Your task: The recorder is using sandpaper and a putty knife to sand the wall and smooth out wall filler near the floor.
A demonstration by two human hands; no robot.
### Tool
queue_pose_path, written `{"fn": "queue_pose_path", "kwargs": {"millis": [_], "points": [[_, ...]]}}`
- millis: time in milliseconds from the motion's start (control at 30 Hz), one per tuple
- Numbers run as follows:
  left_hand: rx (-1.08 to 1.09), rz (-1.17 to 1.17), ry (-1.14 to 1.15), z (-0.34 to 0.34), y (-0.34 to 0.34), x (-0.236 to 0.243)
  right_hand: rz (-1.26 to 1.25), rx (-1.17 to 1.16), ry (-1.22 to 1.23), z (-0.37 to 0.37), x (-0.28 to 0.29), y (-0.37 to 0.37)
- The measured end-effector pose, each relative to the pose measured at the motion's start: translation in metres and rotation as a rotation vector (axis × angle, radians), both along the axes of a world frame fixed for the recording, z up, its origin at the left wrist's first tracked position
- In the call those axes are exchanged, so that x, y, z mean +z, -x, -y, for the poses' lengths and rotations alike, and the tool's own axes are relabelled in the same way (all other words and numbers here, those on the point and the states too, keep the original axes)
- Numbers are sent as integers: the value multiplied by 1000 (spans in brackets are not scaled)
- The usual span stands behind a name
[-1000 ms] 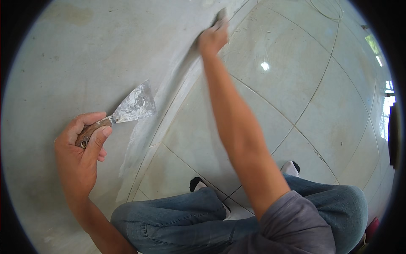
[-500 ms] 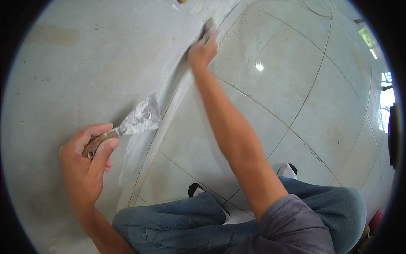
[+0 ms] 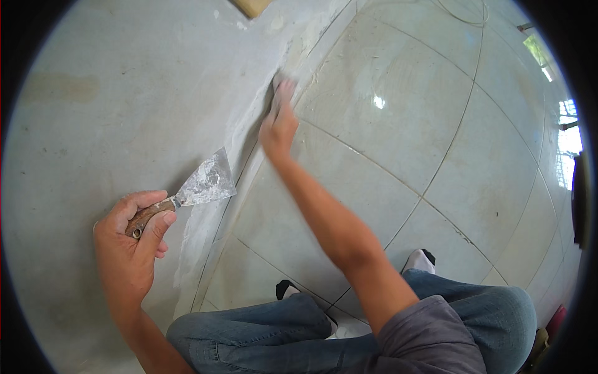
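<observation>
My left hand (image 3: 132, 246) is closed round the wooden handle of a putty knife (image 3: 208, 179). White residue covers much of its flared metal blade, which points up and right, in front of the grey wall. Farther off, my right hand (image 3: 279, 128) reaches to the joint where the wall meets the floor. Its fingers are pressed together over a greyish thing, too blurred and covered to name. Whitish filler (image 3: 246, 118) runs in a rough strip along the foot of the wall.
Large glossy floor tiles (image 3: 374, 174) spread to the right of the wall (image 3: 124, 131). A tan block (image 3: 251, 6) shows at the top edge. A thin pale cable (image 3: 464, 17) curls on the far floor. My bent legs (image 3: 249, 327) are close in front.
My right hand has come back nearer along the foot of the wall. The left hand with the putty knife has shifted only slightly, and more of the tan block shows.
</observation>
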State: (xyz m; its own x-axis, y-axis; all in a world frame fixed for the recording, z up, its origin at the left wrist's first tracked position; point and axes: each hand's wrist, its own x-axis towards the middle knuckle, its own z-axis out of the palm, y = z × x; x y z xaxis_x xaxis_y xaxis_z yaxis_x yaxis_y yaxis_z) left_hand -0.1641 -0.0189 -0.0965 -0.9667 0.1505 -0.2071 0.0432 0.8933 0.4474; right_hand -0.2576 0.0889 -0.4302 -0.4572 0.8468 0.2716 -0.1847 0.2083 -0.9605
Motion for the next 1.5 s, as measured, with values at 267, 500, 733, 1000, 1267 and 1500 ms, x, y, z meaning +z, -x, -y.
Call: {"fn": "queue_pose_path", "kwargs": {"millis": [267,500,733,1000,1267,1500], "points": [[47,11,-13,16,-8,11,252,-8,251,-163,28,69],[1,-71,-30,21,-10,27,7,207,-89,83,21,-47],[-31,-108,-60,24,-12,16,138,-216,-104,-102,-18,45],[-10,-218,43,33,-15,12,132,158,150,69,-3,-51],[-19,-175,7,29,-11,3,91,-28,137,42,-4,-22],[-14,-195,-4,27,-9,7,127,104,182,51,17,-46]]}}
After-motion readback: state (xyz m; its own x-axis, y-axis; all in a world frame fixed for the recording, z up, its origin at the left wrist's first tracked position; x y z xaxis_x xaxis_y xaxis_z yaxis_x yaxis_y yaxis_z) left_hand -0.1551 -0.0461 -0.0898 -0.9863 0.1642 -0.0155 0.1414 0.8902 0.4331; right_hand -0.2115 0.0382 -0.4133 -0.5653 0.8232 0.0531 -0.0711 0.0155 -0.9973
